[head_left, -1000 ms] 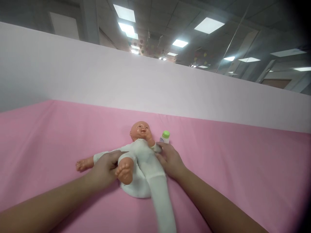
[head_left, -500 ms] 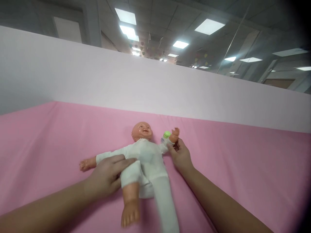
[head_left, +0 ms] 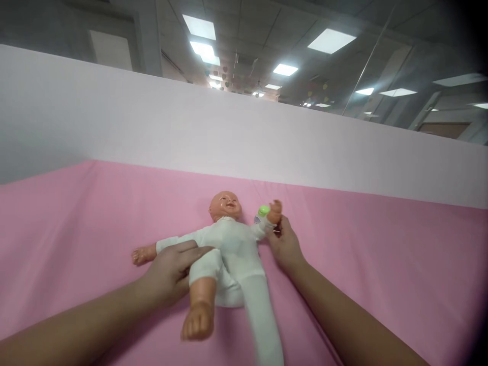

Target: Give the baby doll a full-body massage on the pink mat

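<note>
A baby doll (head_left: 240, 249) in a white cloth suit lies on its back on a pink cover, its head toward the wall. My left hand (head_left: 175, 269) is closed around the doll's bent leg at the thigh, where the suit's leg ends above the bare shin and foot. At the doll's raised arm, my right hand (head_left: 285, 246) is closed at the cuff, its fingertips partly hidden behind the doll's wrist. Just behind that arm is a small container with a green cap (head_left: 263, 209), mostly covered by the sleeve.
The pink cover (head_left: 373, 254) spreads out on both sides of the doll, lightly creased. Beyond it rises a low white wall (head_left: 229, 132), with glass above showing ceiling lights.
The doll's bare foot has shifted slightly left and up. Its far-left hand appears a little further right. Both my hands keep their places on the doll.
</note>
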`<state>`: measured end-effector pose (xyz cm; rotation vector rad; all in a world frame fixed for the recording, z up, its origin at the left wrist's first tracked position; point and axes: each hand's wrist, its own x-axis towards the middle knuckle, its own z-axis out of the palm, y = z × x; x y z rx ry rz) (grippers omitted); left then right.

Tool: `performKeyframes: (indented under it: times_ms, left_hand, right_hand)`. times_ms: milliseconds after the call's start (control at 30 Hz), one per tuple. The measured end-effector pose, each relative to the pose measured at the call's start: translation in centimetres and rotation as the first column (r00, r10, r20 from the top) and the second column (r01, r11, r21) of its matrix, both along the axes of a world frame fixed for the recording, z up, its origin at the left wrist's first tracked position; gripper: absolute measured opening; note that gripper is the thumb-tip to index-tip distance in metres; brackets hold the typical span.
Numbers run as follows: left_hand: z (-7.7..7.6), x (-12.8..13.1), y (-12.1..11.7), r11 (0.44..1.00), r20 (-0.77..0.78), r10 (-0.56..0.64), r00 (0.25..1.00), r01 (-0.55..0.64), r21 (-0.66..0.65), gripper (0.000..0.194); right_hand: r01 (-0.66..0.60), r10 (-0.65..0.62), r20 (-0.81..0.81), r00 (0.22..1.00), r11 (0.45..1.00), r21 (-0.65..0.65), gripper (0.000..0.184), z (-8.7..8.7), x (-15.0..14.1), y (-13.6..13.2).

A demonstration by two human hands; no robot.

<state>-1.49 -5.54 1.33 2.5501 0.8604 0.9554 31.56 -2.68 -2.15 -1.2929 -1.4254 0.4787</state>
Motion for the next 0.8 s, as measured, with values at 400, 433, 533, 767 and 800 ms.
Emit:
performKeyframes:
  times_ms: [400, 433, 533, 767, 800]
  left_hand:
    - [0.7, 0.4, 0.1, 0.998, -0.129, 0.029, 0.991, -0.036, -0.052, 0.021]
    - [0.7, 0.3, 0.4, 0.99, -0.164, 0.114, 0.98, -0.126, -0.067, 0.02]
    - [1.0, 0.3, 1.1, 0.963, -0.217, 0.225, 0.95, -0.25, -0.097, 0.019]
    - [-0.3, -0.1, 0.3, 0.98, -0.124, 0.038, 0.992, -0.012, 0.2, 0.038]
    - [-0.4, 0.0, -0.2, 0.961, -0.106, -0.046, 0.993, 0.073, 0.268, 0.043]
  right_hand:
    - [0.054, -0.069, 0.187, 0.98, 0.995, 0.085, 0.056, -0.3, 0.0, 0.1]
    - [-0.018, -0.026, 0.345, 0.938, 0.992, 0.124, 0.052, -0.4, -1.0, 0.1]
    - [-0.153, 0.036, 0.603, 0.797, 0.978, 0.144, 0.05, -0.9, -2.7, 0.0]
    - [-0.038, 0.038, 0.204, 0.978, 0.999, -0.005, 0.05, -0.6, -0.5, 0.4]
    - [-0.021, 0.022, 0.091, 0.996, 1.0, -0.015, 0.053, -0.6, 0.0, 0.7]
